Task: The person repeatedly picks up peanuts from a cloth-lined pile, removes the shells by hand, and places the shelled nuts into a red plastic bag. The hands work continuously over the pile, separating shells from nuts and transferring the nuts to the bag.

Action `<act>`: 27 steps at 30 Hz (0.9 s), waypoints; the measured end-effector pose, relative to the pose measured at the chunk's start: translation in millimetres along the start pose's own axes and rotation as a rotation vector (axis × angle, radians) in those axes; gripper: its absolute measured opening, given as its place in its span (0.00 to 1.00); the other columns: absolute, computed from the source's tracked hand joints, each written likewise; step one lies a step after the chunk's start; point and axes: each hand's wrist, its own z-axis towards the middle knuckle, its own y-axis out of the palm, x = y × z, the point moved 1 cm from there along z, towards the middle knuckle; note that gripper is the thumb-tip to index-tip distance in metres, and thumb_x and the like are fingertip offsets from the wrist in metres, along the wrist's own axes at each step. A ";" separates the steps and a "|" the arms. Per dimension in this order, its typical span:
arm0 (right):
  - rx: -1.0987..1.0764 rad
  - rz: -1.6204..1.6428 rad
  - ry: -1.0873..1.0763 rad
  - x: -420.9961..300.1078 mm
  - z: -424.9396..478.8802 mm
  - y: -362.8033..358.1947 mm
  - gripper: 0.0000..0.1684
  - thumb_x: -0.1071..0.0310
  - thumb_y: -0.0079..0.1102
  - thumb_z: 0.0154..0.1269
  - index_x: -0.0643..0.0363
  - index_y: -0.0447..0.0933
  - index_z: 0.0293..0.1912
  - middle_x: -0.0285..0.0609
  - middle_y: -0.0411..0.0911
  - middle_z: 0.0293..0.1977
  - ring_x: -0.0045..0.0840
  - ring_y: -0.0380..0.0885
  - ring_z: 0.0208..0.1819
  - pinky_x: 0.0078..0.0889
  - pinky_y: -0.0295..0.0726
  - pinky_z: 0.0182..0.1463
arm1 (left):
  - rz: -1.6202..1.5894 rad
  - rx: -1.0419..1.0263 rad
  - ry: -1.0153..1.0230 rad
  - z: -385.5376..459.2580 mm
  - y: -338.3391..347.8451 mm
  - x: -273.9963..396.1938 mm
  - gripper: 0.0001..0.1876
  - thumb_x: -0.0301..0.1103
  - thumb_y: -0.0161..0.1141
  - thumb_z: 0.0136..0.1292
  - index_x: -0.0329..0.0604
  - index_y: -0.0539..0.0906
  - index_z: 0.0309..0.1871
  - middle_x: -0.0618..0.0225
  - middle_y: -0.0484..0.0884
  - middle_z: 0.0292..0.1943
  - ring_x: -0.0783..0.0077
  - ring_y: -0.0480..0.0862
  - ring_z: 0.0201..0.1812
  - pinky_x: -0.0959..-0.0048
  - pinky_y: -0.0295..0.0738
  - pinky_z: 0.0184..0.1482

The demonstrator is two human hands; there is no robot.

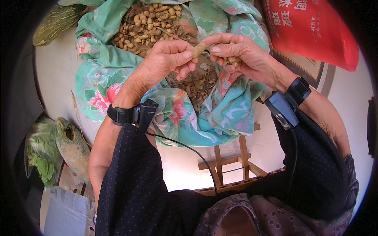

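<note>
Between the thumb and fingers of my left hand [174, 57] is a single unshelled peanut [198, 50]. The index fingertip of my right hand [239, 50] meets or nearly meets its far end. Several more peanuts [233, 60] are tucked under the curled fingers of my right hand. Both hands hover over a green floral cloth [171, 109] with bunched-up edges. A heap of peanuts in their shells [150, 26] lies on the cloth beyond my left hand. Dry soil and plant debris [199, 82] collect in the hollow below my hands.
A red bag [313, 32] with printed writing is at the far right. A striped green squash [57, 23] rests at the far left. Nearer on the left are another squash [72, 147] and bagged leafy greens [42, 153]. A wooden stool frame [243, 156] shows below the cloth.
</note>
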 end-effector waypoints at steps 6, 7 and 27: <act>-0.073 0.026 -0.022 3.3 3.1 -4.7 0.14 0.70 0.59 0.63 0.62 0.76 0.48 0.33 0.76 0.32 0.11 0.71 0.30 0.10 0.67 0.23 | 0.002 -0.022 0.010 8.3 14.6 2.3 0.13 0.36 0.51 0.69 0.36 0.79 0.33 0.72 0.79 0.26 0.83 0.74 0.23 0.83 0.68 0.26; -0.066 0.031 -0.026 3.2 3.2 -3.9 0.13 0.70 0.58 0.63 0.62 0.76 0.47 0.33 0.76 0.32 0.11 0.71 0.30 0.10 0.66 0.23 | 0.004 -0.013 0.006 7.7 14.3 1.3 0.13 0.36 0.51 0.69 0.37 0.79 0.33 0.72 0.78 0.25 0.83 0.74 0.23 0.83 0.68 0.26; -0.169 0.174 0.056 -1.4 1.2 -5.2 0.07 0.73 0.53 0.62 0.62 0.71 0.41 0.46 0.79 0.33 0.22 0.81 0.30 0.13 0.70 0.16 | 1.458 0.801 0.274 20.7 -78.0 -32.5 0.11 0.27 0.58 0.54 0.38 0.80 0.42 0.48 0.77 0.38 0.45 0.79 0.40 0.55 0.74 0.40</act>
